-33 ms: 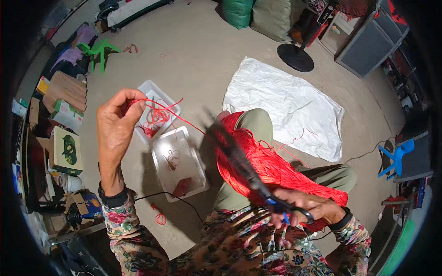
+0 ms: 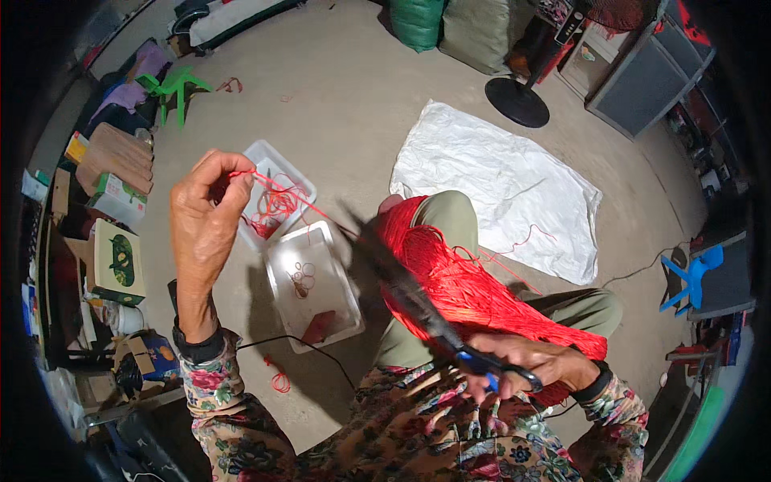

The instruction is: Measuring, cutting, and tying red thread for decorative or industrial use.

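My left hand (image 2: 205,213) is raised at the left, its thumb and fingers pinched on a thin red cord (image 2: 293,194). That cord stretches right and down to the dark blades of a pair of scissors (image 2: 426,309), smeared by motion. Around the blue-and-black scissor handles my right hand (image 2: 522,359) is closed, low in front of my body. Whether the blades are on the cord I cannot tell. A thick skein of red cord (image 2: 482,277) lies across my legs, beneath the scissors and right hand.
Beyond the left hand sits a white plastic tray (image 2: 303,178) with tangled red cord scraps. Nearer stands a second white tray (image 2: 354,293) holding small rings and a dark red piece. A white sack (image 2: 490,173) lies flat at the right, with a fan base (image 2: 517,103) behind it.
The scissors have shifted slightly, their blades still blurred. A loose red end that stuck out near the left hand no longer shows, and the cord looks straighter.
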A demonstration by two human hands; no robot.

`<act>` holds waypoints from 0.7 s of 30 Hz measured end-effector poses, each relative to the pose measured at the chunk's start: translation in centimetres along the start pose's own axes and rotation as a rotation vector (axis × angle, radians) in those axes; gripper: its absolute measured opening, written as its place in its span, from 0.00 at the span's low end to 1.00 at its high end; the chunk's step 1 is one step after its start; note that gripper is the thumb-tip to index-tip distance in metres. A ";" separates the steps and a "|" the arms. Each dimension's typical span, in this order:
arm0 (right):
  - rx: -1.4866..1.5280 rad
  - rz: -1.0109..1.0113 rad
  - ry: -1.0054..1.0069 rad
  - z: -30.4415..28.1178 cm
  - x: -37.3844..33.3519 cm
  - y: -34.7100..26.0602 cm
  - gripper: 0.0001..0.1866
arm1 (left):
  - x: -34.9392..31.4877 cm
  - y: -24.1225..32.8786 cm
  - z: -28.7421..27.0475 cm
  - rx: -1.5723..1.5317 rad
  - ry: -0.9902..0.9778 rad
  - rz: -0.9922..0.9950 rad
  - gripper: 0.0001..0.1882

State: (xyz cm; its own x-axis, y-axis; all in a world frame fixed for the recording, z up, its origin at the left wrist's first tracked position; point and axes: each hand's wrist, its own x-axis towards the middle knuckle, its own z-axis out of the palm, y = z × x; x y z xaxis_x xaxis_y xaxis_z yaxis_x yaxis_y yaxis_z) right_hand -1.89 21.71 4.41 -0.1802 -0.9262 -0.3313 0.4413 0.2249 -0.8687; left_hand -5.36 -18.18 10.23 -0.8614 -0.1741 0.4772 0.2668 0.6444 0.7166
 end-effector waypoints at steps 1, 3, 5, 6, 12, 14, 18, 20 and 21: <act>0.008 0.058 -0.043 -0.1 0.9 -0.6 0.25 | 0.0 0.3 0.4 -0.004 0.003 0.000 0.03; 0.063 0.093 -0.090 0.5 3.0 -0.9 0.30 | -0.3 1.7 -0.4 0.343 0.052 0.198 0.04; 0.105 0.034 -0.112 0.4 4.5 -0.6 0.32 | 0.2 1.4 -0.5 0.384 0.095 0.292 0.04; 0.207 0.102 -0.124 -0.1 5.3 0.6 0.33 | 0.3 1.1 -0.2 0.411 0.113 0.377 0.05; 0.038 -0.066 -0.080 0.5 8.5 -1.7 0.24 | -0.7 1.6 -0.1 0.312 0.190 0.254 0.02; 0.053 0.023 -0.012 0.3 9.8 -1.3 0.23 | -0.9 1.6 -0.2 0.280 0.216 0.224 0.02; -0.176 -0.122 0.038 0.5 11.9 -2.4 0.22 | -1.4 1.8 -0.3 0.248 0.185 0.186 0.04; -0.245 -0.190 0.077 0.8 12.7 -3.2 0.22 | -1.6 1.9 -0.5 0.227 0.162 0.151 0.04; -0.262 -0.209 0.106 1.0 13.1 -3.7 0.21 | -1.7 1.8 -0.7 0.214 0.116 0.143 0.04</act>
State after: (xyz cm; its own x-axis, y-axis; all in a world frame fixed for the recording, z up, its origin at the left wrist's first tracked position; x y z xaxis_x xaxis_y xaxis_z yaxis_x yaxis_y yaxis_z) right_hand -4.97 8.48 3.67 -0.3391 -0.9269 -0.1606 0.1470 0.1164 -0.9823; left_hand -3.10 -17.22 11.00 -0.7631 -0.1466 0.6294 0.2735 0.8092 0.5200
